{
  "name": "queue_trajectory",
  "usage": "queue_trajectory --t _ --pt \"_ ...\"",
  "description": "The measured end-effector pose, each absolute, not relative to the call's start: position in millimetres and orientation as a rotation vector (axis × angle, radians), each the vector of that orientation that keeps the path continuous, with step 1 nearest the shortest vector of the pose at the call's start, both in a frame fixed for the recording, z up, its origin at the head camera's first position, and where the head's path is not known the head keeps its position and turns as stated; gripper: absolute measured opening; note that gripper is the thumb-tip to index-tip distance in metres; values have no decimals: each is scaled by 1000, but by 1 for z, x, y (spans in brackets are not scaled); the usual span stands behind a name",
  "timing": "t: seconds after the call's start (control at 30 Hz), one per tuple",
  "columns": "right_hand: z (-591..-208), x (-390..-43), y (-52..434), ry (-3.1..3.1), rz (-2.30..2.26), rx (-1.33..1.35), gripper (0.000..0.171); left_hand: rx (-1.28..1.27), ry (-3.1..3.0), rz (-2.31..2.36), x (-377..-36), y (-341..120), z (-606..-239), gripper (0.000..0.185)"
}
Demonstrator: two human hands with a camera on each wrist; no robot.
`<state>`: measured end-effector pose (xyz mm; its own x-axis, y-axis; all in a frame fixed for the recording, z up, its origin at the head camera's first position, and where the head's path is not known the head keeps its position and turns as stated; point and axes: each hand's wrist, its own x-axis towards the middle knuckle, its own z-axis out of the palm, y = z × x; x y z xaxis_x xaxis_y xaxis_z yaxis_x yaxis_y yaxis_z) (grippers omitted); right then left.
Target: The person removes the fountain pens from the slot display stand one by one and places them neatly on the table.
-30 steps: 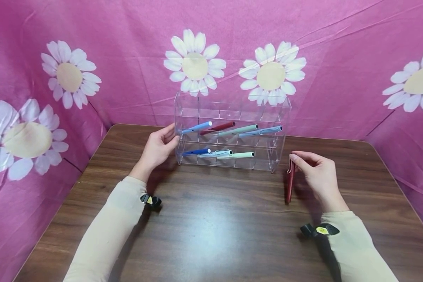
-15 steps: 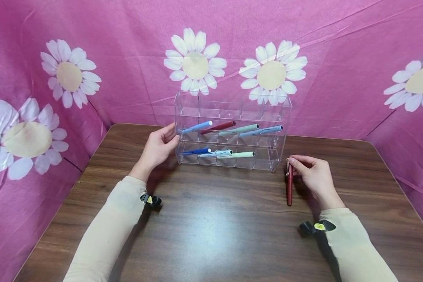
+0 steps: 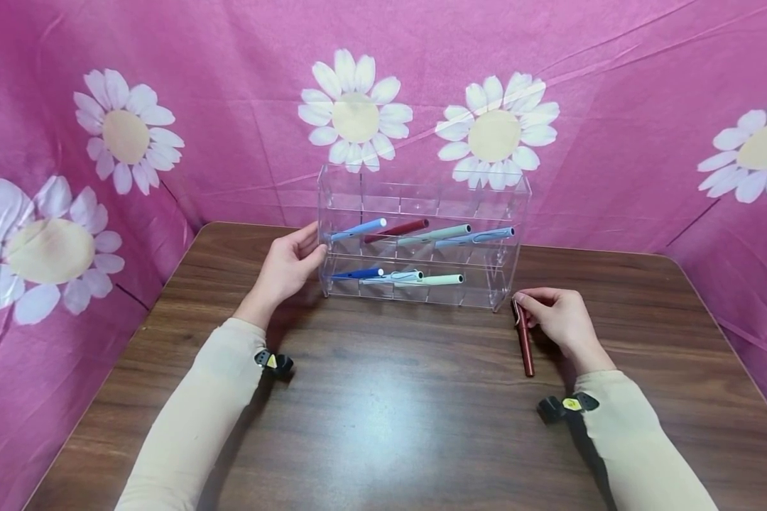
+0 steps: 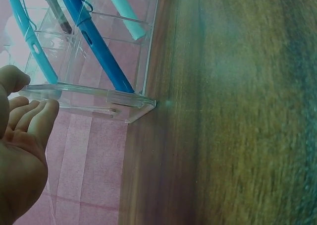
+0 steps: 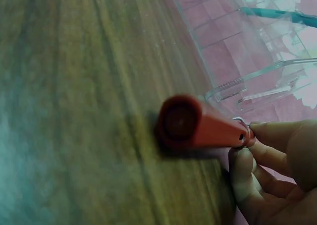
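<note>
A clear acrylic rack [image 3: 422, 241] stands at the back of the wooden table [image 3: 383, 411] with several pens lying in its two lower rows. My left hand [image 3: 289, 266] rests with straight fingers against the rack's left side wall [image 4: 84, 93]. My right hand [image 3: 559, 319] pinches the clip end of a dark red pen [image 3: 523, 338], right of the rack's front corner. The pen's far end [image 5: 181, 121] touches the tabletop, its body slanting up into my fingertips [image 5: 242, 158].
Pink cloth with white daisies [image 3: 358, 113] walls the table on the back and both sides. Bare wood lies in front of the rack. The table's rounded right corner [image 3: 671, 262] is near the right cloth wall.
My right hand moved left toward the rack's front corner with the red pen, whose upper end tilted left. The left hand stayed against the rack.
</note>
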<state>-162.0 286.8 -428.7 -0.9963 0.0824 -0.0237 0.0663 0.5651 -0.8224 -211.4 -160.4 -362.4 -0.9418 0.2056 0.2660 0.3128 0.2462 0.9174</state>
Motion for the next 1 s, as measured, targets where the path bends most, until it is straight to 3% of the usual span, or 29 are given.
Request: queue_trajectory --t 0.47,1.0 --pt "-419 -165 284 -2980 1130 -124 41 -513 -2393 -1814 -212 -160 -362 48" --pt "-418 -162 283 -2910 1243 -156 41 -518 -2403 -1812 -214 -162 -364 48"
